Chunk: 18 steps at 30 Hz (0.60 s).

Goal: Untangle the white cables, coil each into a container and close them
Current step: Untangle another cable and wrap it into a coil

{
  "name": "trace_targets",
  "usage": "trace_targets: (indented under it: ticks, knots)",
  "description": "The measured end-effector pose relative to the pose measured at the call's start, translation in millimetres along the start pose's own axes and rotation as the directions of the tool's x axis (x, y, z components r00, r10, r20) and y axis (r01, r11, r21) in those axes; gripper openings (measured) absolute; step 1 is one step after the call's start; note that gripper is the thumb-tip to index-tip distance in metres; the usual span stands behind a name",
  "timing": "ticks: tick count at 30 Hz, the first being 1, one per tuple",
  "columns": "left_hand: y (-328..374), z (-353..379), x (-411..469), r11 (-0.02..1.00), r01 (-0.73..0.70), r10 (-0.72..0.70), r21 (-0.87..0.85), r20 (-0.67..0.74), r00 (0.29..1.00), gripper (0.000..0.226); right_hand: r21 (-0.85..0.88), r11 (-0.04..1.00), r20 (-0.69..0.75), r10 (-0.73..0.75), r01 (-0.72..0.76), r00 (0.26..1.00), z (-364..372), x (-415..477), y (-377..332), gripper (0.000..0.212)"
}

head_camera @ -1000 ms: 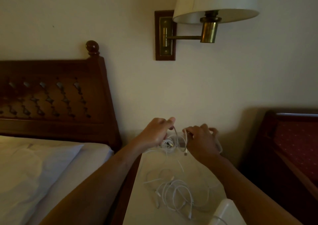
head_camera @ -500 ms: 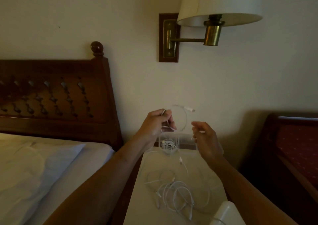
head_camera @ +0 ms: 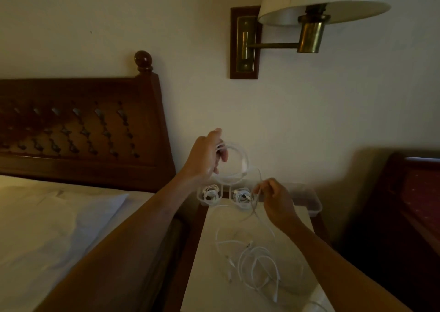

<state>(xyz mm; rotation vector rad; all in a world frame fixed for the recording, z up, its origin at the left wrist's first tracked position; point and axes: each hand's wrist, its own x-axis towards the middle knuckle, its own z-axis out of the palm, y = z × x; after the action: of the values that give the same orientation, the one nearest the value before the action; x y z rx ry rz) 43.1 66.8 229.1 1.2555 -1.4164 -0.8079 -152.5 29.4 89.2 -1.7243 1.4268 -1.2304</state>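
My left hand is raised above the nightstand and grips a loop of white cable that hangs in a ring. The same cable runs down to my right hand, which pinches it just above the table. Behind my hands stand two small clear containers, one on the left and one beside it, each with a coiled white cable inside. A tangle of white cables lies loose on the nightstand top nearer to me.
A larger clear container sits at the back right of the nightstand. A white object shows at the bottom edge. The bed with a wooden headboard is on the left, a wall lamp overhead, a dark chair at right.
My left hand has risen and now holds a round loop of cable. My right hand has dropped back down towards the containers, pinching the cable's lower run.
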Motion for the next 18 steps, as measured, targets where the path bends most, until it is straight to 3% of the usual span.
trace_targets:
  ticks: [2, 4, 6, 9, 13, 15, 18]
  knots:
    - [-19, -8, -1, 0.969, -0.027, 0.011, 0.245, 0.063, 0.998, 0.078, 0.011, 0.998, -0.029, -0.059, 0.06, 0.998, -7, 9, -8, 0.025]
    - [-37, -10, -1, 0.915, -0.033, -0.024, 0.402, 0.137, 0.99, 0.054, 0.014, 0.992, 0.002, -0.123, 0.123, 0.992, -13, 18, -18, 0.025]
    - [-49, -4, -5, 0.897, -0.015, -0.087, 0.441, 0.209, 0.974, 0.038, 0.01, 0.982, 0.045, -0.188, 0.188, 0.981, -16, 24, -26, 0.027]
    - [-51, 8, -9, 0.961, -0.027, -0.054, 0.276, 0.281, 0.958, 0.056, 0.016, 0.964, 0.087, -0.266, 0.266, 0.96, -20, 28, -36, 0.025]
    - [-44, 16, -5, 0.982, -0.119, 0.074, 0.148, 0.278, 0.958, 0.038, 0.039, 0.96, 0.049, -0.28, 0.278, 0.959, -18, 20, -40, 0.019]
    - [-42, 18, -3, 0.987, -0.134, 0.108, 0.083, 0.261, 0.959, 0.037, -0.021, 0.963, 0.105, -0.266, 0.27, 0.958, -12, 8, -33, 0.012]
    - [-29, 17, -2, 0.982, -0.185, 0.186, -0.021, 0.209, 0.96, 0.038, -0.142, 0.953, 0.207, -0.235, 0.267, 0.95, 2, -14, -8, 0.02]
